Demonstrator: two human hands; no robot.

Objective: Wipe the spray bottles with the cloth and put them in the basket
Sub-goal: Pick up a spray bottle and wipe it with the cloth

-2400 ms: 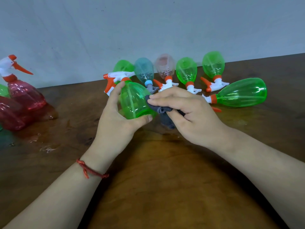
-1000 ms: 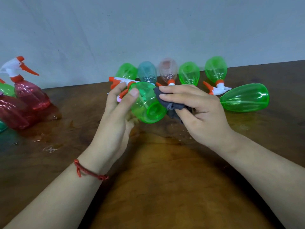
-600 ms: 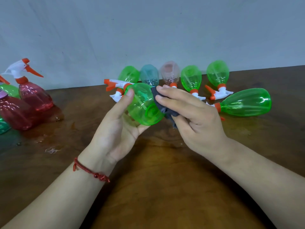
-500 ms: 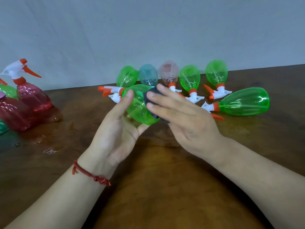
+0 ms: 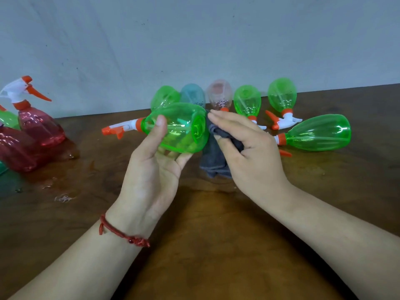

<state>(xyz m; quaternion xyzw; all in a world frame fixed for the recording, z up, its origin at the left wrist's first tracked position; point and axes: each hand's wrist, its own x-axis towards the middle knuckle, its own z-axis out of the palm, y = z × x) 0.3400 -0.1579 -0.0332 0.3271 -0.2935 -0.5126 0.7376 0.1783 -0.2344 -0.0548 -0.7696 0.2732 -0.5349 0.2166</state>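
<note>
A brown wooden tabletop [image 5: 216, 245] runs up to a grey wall [image 5: 194, 40]. Two bare hands meet above it.

Ten spray bottles can be counted: six green, two red, one blue and one pale pink.
- The left hand [image 5: 151, 176] holds one green spray bottle [image 5: 179, 126] clear of the tabletop.
- Five lie in a row by the wall, bases toward it: a green bottle [image 5: 164, 97], a blue bottle [image 5: 192, 95], a pale pink bottle [image 5: 219, 92], a second green bottle [image 5: 246, 99] and a third green bottle [image 5: 281, 94].
- A sideways green bottle [image 5: 318, 133] lies at the right, base to the right.
- At the left edge are a standing red bottle [image 5: 39, 124], another red bottle [image 5: 13, 148] and a partly hidden green bottle [image 5: 8, 120].

The held bottle's long axis is roughly level. Its orange-tipped nozzle points left and its base faces right. The left thumb [image 5: 160, 126] lies on the near side, and the left fingers curl beneath it, visible through the plastic.

There is one grey cloth [image 5: 214, 161]. The right hand [image 5: 251, 152] pinches it between thumb and fingers [image 5: 227, 120], just beside the bottle's base, and its loose end hangs toward the tabletop.

One red bracelet [image 5: 123, 234] circles the left wrist. A little water [image 5: 62, 198] glistens at the left.
</note>
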